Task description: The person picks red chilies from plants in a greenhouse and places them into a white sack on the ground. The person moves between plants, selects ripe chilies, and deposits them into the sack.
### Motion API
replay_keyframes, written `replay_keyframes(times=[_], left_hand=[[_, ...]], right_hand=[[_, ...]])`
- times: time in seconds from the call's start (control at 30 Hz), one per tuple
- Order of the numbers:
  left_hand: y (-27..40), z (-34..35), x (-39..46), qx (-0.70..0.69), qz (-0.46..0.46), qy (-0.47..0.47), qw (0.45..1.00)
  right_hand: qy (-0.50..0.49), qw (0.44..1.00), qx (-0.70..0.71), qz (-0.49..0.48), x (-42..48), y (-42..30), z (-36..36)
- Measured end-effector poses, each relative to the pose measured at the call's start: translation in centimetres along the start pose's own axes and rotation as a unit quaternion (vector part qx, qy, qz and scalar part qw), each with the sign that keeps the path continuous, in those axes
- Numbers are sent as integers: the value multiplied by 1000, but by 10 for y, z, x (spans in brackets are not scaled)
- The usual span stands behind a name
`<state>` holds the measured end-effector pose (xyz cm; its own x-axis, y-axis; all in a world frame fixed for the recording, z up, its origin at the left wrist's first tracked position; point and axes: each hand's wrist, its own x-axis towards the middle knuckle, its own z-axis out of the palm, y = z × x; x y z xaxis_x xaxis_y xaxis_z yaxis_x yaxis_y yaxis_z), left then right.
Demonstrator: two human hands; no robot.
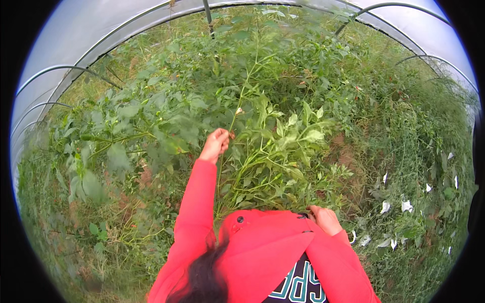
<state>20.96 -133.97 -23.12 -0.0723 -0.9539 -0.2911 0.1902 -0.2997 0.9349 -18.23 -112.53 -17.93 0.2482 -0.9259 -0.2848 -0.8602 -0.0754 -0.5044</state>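
My left hand (215, 145) is closed around a tall, thin green plant stem (241, 96). The stem rises above the fist and runs down below it towards the ground. Just right of it stands a leafy green plant, apparently a pepper plant (265, 151), with pale leaves turned up. Low on the right, beside the front of the red jacket (261, 238), is my right hand (326, 219). Its fingertips are partly hidden by the jacket and leaves, so I cannot tell whether it holds anything.
Dense plants with small red and green fruits surround me. Reddish soil (343, 151) shows through on the right. White scraps (406, 206) hang among the plants at far right. Metal hoops (57, 69) carry plastic sheeting (125, 19) overhead, and a post (207, 17) stands at the back.
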Motion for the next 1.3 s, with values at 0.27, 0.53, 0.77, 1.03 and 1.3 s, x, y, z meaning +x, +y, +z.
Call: replay_keyframes(times=[0.27, 0.53, 0.77, 1.03, 1.3], left_hand=[[-39, -156, 184, 18, 151, 371, 916], [-33, -158, 218, 192, 110, 278, 935], [-17, -102, 206, 469, 61, 350, 808], [3, -80, 170, 689, 74, 183, 697], [-14, -139, 163, 687, 318, 186, 627]], right_hand=[[43, 995, 32, 87, -33, 13, 1], [52, 988, 41, 139, -48, 15, 13], [32, 985, 6, 169, -52, 0, 13], [61, 986, 11, 153, -68, 12, 25], [63, 991, 1, 117, -55, 17, 15]])
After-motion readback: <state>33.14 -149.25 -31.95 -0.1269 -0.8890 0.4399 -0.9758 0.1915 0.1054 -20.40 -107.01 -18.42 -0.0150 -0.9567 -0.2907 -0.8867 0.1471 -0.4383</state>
